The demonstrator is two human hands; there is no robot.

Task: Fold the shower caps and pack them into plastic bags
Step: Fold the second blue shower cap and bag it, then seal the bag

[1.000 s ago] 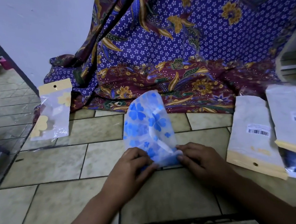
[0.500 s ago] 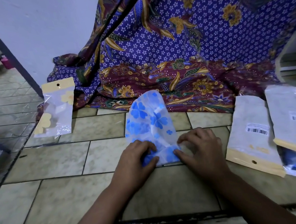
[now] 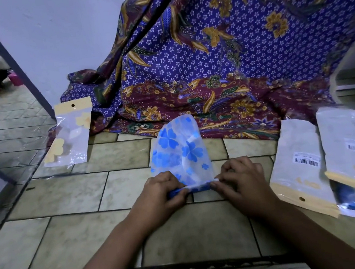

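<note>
A translucent shower cap (image 3: 179, 153) with blue flower prints lies on the tiled floor in the middle, its far end rounded and its near edge rolled into a narrow band. My left hand (image 3: 160, 196) pinches the left end of that rolled edge, and my right hand (image 3: 242, 185) pinches the right end. A clear plastic bag (image 3: 71, 132) with a yellow header card and a yellow-flowered cap inside lies at the far left. Two stacks of flat plastic bags (image 3: 300, 165) with barcode stickers lie at the right.
A purple and maroon batik cloth (image 3: 208, 65) hangs and pools on the floor just behind the cap. A white wall and door frame (image 3: 10, 57) stand at the left. A blue packed item (image 3: 352, 201) lies under the right stacks. A floor ledge runs near my body.
Both hands have turned the cap's near edge over away from me, and it now forms a tighter roll. The cap's visible length has shortened slightly.
</note>
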